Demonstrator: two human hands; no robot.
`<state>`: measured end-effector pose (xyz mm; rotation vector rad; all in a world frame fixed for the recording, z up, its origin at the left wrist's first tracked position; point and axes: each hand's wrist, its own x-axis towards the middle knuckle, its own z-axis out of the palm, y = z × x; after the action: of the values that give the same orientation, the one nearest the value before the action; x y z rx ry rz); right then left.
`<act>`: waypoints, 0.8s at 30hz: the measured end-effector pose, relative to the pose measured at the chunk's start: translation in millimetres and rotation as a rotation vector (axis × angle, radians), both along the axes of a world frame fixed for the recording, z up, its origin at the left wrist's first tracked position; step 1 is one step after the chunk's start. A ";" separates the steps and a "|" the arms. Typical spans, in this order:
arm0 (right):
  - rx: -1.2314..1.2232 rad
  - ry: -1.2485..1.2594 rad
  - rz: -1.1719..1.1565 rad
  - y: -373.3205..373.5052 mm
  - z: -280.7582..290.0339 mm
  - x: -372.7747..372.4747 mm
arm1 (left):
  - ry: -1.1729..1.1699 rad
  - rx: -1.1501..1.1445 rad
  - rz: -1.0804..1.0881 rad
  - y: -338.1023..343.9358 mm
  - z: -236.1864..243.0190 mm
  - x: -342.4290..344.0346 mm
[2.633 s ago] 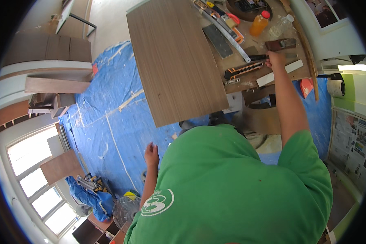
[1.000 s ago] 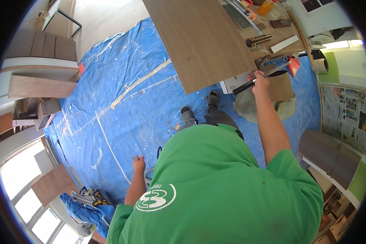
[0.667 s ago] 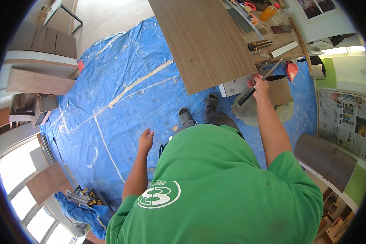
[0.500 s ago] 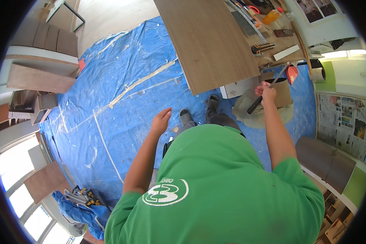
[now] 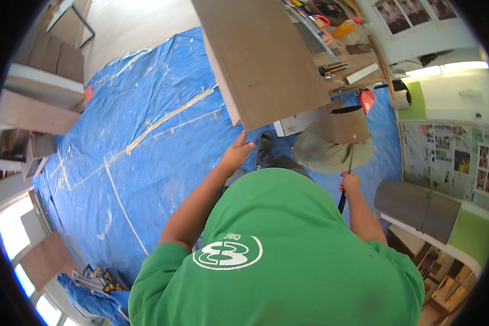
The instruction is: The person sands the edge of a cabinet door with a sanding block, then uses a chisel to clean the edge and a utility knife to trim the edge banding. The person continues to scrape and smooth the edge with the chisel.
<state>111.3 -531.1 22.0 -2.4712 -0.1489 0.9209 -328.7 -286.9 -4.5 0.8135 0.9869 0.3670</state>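
My right hand (image 5: 351, 183) is closed round a file (image 5: 350, 157), a long thin grey blade with a black handle, at the right of my body. The blade points away from me, and its far end comes near a brown bin (image 5: 344, 126). My left hand (image 5: 238, 153) is open, its fingers apart, just below the near corner of a large brown wooden board (image 5: 263, 65). Whether the fingertips touch that corner I cannot tell.
A workbench (image 5: 358, 57) at the far right carries a utility knife (image 5: 333, 68), a bottle of orange liquid (image 5: 346, 28) and scissors. A blue tarp (image 5: 163, 146) covers the floor. A white box (image 5: 296, 124) sits beneath the board. Brown panels (image 5: 32, 111) stand at the left.
My right hand has come down toward me with the file, whose blade has swung more upright in the picture. My left hand has moved forward, up to the board's corner. The view has shifted slightly.
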 end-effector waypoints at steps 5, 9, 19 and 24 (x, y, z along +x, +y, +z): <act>-0.026 0.044 0.005 -11.7 10.5 -14.4 | 0.074 -0.097 0.080 12.7 -11.9 7.1; 0.046 0.064 0.009 -17.8 10.5 -28.3 | 0.149 -0.084 0.156 25.0 -18.4 24.5; 0.101 0.136 0.098 -37.9 10.5 -64.9 | 0.238 0.207 0.202 22.2 -38.7 32.8; 0.146 0.150 0.151 -32.2 7.8 -78.7 | 0.533 0.618 0.295 24.0 -43.0 23.9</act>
<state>32.6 -563.3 29.9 -2.2712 -0.3423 1.1136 -304.8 -262.9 -47.5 1.3709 1.5309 0.7555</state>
